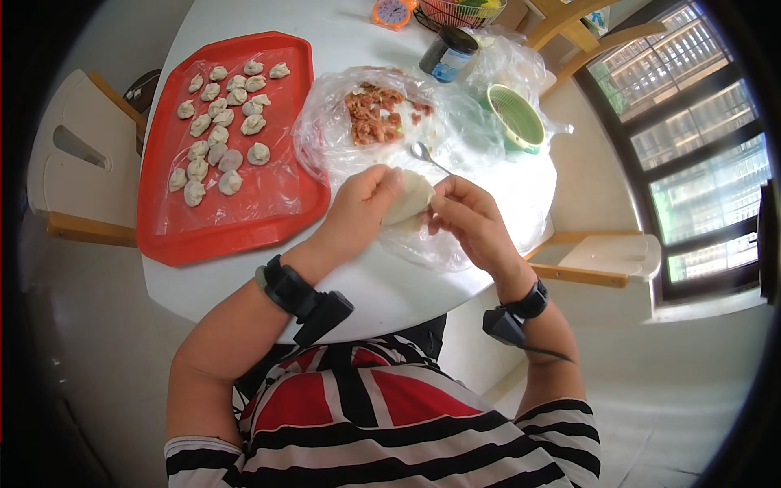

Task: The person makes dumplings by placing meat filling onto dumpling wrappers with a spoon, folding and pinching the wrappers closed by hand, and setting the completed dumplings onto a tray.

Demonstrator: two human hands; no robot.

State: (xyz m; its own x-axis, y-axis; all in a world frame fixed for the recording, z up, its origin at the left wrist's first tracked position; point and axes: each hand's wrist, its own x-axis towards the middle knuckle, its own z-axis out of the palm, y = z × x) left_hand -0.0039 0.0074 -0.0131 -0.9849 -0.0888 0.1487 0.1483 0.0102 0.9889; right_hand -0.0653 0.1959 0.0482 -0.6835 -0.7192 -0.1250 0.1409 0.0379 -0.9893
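Note:
Between my two hands is a pale round dumpling wrapper [411, 198], held up over the front part of the table. My left hand [364, 203] grips its left side, thumb on top. The fingertips of my right hand [465, 213] pinch its right edge. Whether any filling lies inside the wrapper is hidden. Just beyond the hands, a spoon [421, 151] rests on clear plastic. Behind it lies a heap of reddish minced filling [373, 114] on a plastic bag [325, 102]. To the left, a red tray [244, 244] carries several folded dumplings [253, 124] on plastic film.
A dark-lidded jar [449, 55], a green basket [516, 118] and crumpled plastic stand toward the back right of the white table [342, 305]. An orange clock [392, 13] and a wire basket [460, 12] are at the far edge. Chairs [89, 154] surround the table.

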